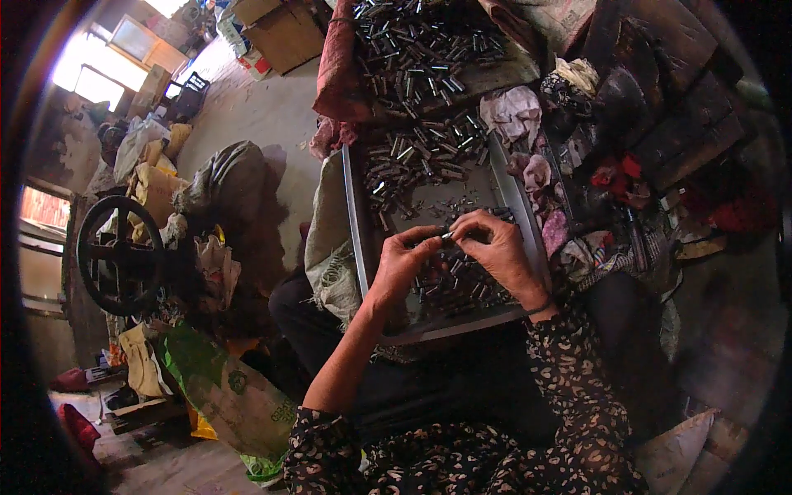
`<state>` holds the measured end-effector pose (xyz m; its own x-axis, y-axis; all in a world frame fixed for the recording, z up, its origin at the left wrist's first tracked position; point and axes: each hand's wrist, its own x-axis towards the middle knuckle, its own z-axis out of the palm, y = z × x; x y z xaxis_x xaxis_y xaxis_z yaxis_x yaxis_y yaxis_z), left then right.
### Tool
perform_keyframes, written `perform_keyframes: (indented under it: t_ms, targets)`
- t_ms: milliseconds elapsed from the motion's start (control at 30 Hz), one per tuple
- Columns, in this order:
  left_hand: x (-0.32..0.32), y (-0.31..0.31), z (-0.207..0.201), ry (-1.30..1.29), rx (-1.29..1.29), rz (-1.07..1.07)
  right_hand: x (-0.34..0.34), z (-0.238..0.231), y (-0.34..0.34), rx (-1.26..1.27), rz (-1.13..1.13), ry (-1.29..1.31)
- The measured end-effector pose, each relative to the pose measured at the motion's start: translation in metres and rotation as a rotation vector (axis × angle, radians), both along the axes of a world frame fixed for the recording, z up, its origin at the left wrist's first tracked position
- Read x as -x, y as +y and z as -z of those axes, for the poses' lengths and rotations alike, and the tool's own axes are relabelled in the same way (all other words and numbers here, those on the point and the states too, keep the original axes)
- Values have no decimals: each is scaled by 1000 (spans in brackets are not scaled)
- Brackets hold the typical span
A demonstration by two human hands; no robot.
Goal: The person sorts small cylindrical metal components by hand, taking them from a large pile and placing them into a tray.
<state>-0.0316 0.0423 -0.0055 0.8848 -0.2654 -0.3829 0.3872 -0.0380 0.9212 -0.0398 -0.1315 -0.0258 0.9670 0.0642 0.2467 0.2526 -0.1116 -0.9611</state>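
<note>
Both my hands meet over a grey metal tray (462, 327). Between them is a small shiny metal cylinder (447, 236). My left hand (403, 262) pinches it with thumb and fingertips from the left. The thumb and forefinger of my right hand (502, 254) close on it from the right, partly covering it. Beneath my hands lie several dark small metal pieces (458, 285) at the tray's near end. Shinier short metal cylinders (425, 157) are heaped at its far end.
A larger heap of metal cylinders (429, 49) lies beyond the tray, beside a red sack (340, 74). Rags (511, 115) line the tray's right side. A black handwheel (120, 256) stands at left, near a green-and-white sack (223, 388). A cardboard box (280, 33) sits far off.
</note>
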Motion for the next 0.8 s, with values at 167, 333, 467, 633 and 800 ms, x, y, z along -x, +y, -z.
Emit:
perform_keyframes:
  t_ms: [167, 333, 467, 633, 800]
  targets:
    - [1, -5, -14, 0, -68, 21, 0, 4, -3, -154, -57, 133]
    - [1, 4, -10, 131, 40, 67, 3, 0, -2, -247, -95, 200]
    - [1, 4, -16, 106, 18, 118, 5, -2, -8, -229, -104, 189]
    - [2, -4, -30, 70, -42, 187, 16, -17, -16, -289, -117, 206]
    - [3, -15, -26, 6, -111, 219, 28, -22, -26, -117, -35, 198]
